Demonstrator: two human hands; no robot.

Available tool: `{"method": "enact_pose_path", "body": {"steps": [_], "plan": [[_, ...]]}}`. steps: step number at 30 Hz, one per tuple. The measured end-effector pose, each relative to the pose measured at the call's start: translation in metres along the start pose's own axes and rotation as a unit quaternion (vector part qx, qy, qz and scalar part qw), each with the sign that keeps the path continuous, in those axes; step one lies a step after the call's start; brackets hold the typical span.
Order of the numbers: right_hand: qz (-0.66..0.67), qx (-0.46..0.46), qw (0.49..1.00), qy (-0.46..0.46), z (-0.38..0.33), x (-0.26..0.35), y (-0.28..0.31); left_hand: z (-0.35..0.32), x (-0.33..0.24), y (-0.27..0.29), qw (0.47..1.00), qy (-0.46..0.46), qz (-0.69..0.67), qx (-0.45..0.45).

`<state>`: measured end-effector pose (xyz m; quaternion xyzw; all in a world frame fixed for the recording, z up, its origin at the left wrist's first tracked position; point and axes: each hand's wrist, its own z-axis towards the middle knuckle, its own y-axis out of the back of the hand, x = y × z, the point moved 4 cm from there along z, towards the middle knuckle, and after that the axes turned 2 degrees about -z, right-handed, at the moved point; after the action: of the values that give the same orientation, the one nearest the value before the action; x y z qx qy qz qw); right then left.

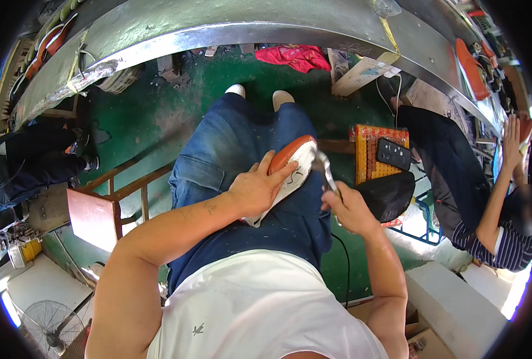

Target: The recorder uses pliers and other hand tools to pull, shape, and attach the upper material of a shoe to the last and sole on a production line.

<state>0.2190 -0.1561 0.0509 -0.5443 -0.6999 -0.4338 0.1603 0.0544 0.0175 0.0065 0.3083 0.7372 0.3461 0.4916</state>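
Note:
A shoe with an orange sole and a white upper lies sole-up on my lap, its toe pointing away and to the right. My left hand grips it from the left, thumb and fingers spread over the sole and the white side. Closed around the handle of silver metal pincers is my right hand. Their curved head touches or almost touches the white edge near the toe; I cannot tell which. Part of the handle is hidden in my fingers.
A metal-edged workbench curves across the far side. To my right, a beaded seat holds a black phone and a black cap-like item. A wooden stool stands left. Other people sit on both sides; a fan is lower left.

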Motion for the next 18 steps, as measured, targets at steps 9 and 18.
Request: {"method": "enact_pose_path", "body": {"steps": [9,18], "plan": [[-0.069,-0.096,0.987,0.11,0.028,0.041,-0.029,-0.012,0.017,-0.014,0.977,0.161,-0.138,-0.002],[-0.173,-0.052,0.981,0.071,0.015,0.026,-0.045,-0.039,0.052,-0.032,0.909,0.002,-0.41,0.082]]}}
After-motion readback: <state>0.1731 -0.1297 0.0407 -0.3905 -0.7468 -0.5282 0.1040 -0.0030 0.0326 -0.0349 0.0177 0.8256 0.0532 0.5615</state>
